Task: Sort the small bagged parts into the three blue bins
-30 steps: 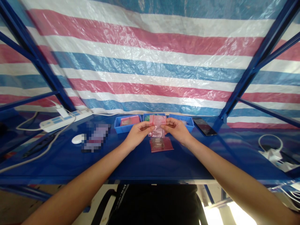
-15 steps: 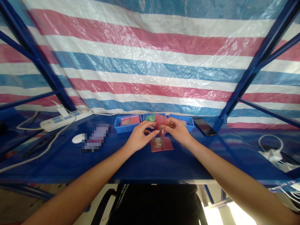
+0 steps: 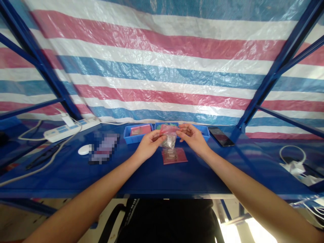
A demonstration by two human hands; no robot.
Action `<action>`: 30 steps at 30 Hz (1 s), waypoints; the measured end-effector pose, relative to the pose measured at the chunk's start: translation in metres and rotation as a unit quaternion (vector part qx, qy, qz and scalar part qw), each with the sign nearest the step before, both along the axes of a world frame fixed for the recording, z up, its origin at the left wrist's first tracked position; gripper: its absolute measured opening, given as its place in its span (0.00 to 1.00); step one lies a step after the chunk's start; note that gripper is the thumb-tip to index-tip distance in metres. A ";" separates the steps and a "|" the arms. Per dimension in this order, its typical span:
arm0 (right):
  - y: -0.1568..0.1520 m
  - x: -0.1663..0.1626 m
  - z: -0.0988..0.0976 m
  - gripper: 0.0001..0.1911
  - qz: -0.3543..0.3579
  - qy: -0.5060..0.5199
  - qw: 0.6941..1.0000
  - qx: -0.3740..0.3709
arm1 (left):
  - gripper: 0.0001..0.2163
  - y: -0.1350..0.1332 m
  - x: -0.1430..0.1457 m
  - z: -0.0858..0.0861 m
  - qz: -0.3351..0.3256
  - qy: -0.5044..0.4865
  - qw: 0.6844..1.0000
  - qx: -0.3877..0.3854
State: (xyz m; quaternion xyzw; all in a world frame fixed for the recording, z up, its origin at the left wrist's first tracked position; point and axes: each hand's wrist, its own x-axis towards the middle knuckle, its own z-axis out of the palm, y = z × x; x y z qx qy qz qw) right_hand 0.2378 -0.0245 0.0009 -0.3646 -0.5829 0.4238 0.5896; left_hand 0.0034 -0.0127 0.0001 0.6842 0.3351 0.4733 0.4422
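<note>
A small clear zip bag (image 3: pixel 169 137) with a reddish top edge hangs between my hands, just above the table. My left hand (image 3: pixel 149 145) pinches its left side, and my right hand (image 3: pixel 192 138) grips its upper right corner. Something greyish shows through the plastic, too unclear to name. Right below lies a flat red packet (image 3: pixel 180 156) with small pale pieces in it. Behind my hands stand a left blue bin (image 3: pixel 138 139) holding a pink packet, a middle blue bin (image 3: pixel 159 125) with green contents, and a right blue bin (image 3: pixel 204 134) partly hidden by my right hand.
A dark phone (image 3: pixel 221 136) lies to the right of the bins. On the left are a blurred-out item (image 3: pixel 105 148), a white mouse-like object (image 3: pixel 84 150) and a white power strip (image 3: pixel 68 130) with cables. White chargers (image 3: pixel 296 167) sit at the far right. Striped sheeting (image 3: pixel 162 74) hangs behind.
The bag has been spread out and lowered a little, its clear face now toward me. My left hand has closed on its left side; before, those fingers were apart.
</note>
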 end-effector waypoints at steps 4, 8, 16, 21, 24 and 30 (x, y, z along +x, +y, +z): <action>-0.004 -0.005 -0.001 0.24 0.099 -0.002 0.994 -0.036 | 0.22 -0.003 0.004 0.003 -0.035 -0.033 0.998 -0.030; -0.004 -0.007 -0.003 0.21 0.101 0.005 0.993 -0.063 | 0.23 0.002 0.001 -0.001 -0.033 -0.023 0.999 -0.022; 0.000 -0.005 -0.002 0.25 0.031 0.020 0.998 -0.041 | 0.14 -0.007 -0.001 -0.001 0.061 0.094 0.985 0.129; -0.013 -0.014 0.004 0.22 0.127 0.010 0.991 -0.032 | 0.15 -0.019 0.002 0.008 0.018 0.186 0.961 0.205; -0.015 -0.015 0.005 0.21 0.141 0.001 0.990 -0.025 | 0.14 -0.013 -0.001 0.007 0.048 0.184 0.964 0.187; -0.003 -0.004 -0.001 0.24 -0.074 -0.049 0.995 0.055 | 0.18 -0.001 -0.004 -0.002 0.048 0.083 0.993 0.074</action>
